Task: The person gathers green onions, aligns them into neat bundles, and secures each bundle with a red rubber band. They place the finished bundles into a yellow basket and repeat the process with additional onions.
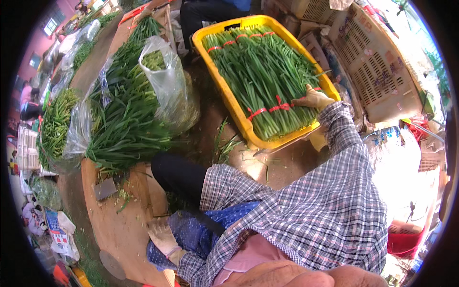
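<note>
A yellow plastic crate [229, 98] holds tied bundles of long green leafy stalks [265, 71], bound with red ties [279, 106]. My right hand [313, 98], in a pale glove, lies on the bundles by the crate's near right side, thumb and fingers apart. My left hand [163, 235], also gloved, rests at the near edge of a wooden board [111, 222], beside my blue dotted apron [186, 229]; it holds nothing that I can see. Left of the crate, loose green stalks [125, 125] are heaped on the board, next to a clear plastic bag [168, 86] of trimmings.
A small grey metal block [105, 189] lies on the board near scraps. Cut leaves [227, 147] litter the floor below the crate. Large perforated crates [376, 68] stand at the right. Someone in dark trousers [200, 21] is beyond the yellow crate. More greens [57, 125] lie far left.
</note>
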`<state>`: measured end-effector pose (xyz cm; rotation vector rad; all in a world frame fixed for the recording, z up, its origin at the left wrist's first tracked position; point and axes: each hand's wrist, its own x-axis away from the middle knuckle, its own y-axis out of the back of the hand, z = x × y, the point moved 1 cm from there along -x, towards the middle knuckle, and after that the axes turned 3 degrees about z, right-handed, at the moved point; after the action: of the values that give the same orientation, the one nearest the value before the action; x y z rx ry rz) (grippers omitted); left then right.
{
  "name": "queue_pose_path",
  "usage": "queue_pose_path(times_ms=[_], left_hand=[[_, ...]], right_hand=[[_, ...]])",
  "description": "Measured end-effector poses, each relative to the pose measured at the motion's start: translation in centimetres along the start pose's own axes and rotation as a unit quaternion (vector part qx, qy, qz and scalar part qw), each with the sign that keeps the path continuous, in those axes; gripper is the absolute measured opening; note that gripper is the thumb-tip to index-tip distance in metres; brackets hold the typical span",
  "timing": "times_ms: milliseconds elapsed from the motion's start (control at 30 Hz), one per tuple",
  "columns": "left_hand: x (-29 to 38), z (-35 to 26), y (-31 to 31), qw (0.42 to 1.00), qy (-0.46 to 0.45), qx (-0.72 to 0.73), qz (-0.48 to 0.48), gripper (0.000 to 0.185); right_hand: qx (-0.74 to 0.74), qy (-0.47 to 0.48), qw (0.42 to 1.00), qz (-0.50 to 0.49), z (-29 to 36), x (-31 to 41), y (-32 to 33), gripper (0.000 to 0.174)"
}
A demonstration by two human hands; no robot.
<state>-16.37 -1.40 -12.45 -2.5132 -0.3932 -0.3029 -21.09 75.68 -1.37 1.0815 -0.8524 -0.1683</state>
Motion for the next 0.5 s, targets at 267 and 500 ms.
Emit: queue_pose_path(times_ms=[267, 500], left_hand=[[-0.9, 0.6, 0.3, 0.999, 0.033, 0.010, -0.034, 0.057], [-0.9, 0.9, 0.9, 0.999, 0.019, -0.024, -0.019, 0.055]], right_hand=[[-0.022, 0.017, 0.992, -0.125, 5.0, -5.7, -2.0, 0.102], [0.034, 0.038, 0.990, -0.129, 4.8, -6.2, -3.4, 0.089]])
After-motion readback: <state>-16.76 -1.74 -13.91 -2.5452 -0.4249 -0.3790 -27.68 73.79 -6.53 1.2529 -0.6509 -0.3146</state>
